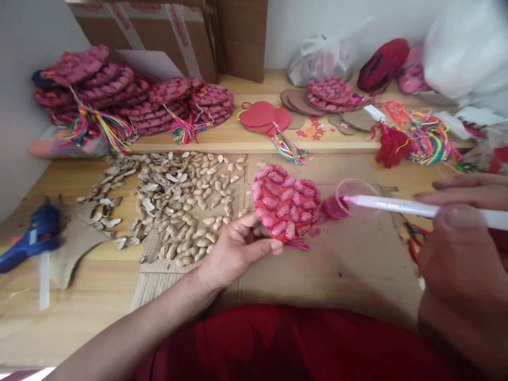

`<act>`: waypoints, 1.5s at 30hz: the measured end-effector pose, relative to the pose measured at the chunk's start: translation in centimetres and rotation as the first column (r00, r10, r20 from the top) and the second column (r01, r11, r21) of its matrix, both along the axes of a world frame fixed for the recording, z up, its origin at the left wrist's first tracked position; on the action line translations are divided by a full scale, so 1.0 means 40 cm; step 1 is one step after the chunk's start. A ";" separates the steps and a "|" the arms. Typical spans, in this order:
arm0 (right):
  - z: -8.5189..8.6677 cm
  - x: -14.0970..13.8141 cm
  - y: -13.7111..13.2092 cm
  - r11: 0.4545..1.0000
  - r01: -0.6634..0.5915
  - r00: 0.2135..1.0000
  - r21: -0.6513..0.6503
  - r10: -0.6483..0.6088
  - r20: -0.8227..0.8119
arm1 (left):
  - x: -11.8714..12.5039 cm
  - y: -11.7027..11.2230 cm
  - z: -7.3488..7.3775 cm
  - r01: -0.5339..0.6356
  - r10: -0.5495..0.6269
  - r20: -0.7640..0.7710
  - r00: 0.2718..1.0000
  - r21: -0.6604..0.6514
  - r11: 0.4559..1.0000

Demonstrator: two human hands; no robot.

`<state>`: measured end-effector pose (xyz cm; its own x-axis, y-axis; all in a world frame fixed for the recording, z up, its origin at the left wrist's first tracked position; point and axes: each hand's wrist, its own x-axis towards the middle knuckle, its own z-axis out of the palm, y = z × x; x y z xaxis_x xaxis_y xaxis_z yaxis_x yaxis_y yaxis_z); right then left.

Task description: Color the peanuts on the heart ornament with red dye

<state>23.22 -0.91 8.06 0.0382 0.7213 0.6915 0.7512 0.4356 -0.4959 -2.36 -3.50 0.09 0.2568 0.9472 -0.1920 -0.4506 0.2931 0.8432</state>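
Note:
Between the thumb and fingers of my left hand (242, 246) is a red heart-shaped piece (282, 210) covered with peanut shells. Most of its shells are painted pink; one near the lower tip is still pale. Pink-purple tassel threads hang under it. My right hand (468, 254) grips a white paintbrush (400, 203), whose pink tip points left over the rim of a clear plastic cup (359, 188). Pink paint (335, 206) shows inside the tilted-looking cup, just right of the heart.
Loose peanut shells (186, 211) spread over the cardboard (317, 275) at left. A blue glue gun (34, 235) lies far left. Red-handled pliers (415, 238) sit beside my right hand. Along the back shelf stand stacked pink shell hearts (95, 79), red heart cutouts (260, 115) and colourful tassels (432, 137).

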 end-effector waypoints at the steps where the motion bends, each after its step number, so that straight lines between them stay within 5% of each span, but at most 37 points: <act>1: 0.008 -0.010 -0.012 0.998 -0.051 0.998 -0.041 0.049 -0.041 | -0.001 0.000 -0.002 0.001 -0.001 -0.007 1.000 0.004 1.000; 4: 0.014 -0.030 -0.038 0.953 -0.238 0.971 -0.186 0.233 -0.047 | -0.004 0.001 -0.008 0.012 -0.011 -0.020 1.000 0.038 0.999; 9: -0.008 -0.037 -0.036 0.883 -0.434 0.895 -0.179 0.445 0.028 | 0.002 0.005 -0.004 0.012 -0.008 -0.036 0.999 0.113 0.993; 31: -0.011 -0.056 -0.043 0.910 -0.362 0.921 -0.203 0.382 0.075 | 0.007 -0.003 -0.004 -0.015 0.114 -0.215 0.970 0.418 0.908; 45: -0.018 -0.047 -0.038 0.930 -0.339 0.927 -0.139 0.356 0.120 | 0.004 0.000 -0.006 -0.003 0.126 -0.255 0.959 0.433 0.902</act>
<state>21.35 -2.41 7.34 -0.3206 0.7460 0.5837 0.6284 0.6286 -0.4582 -2.19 -3.50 -0.14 0.1884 0.9658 0.1782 -0.1931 -0.1415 0.9709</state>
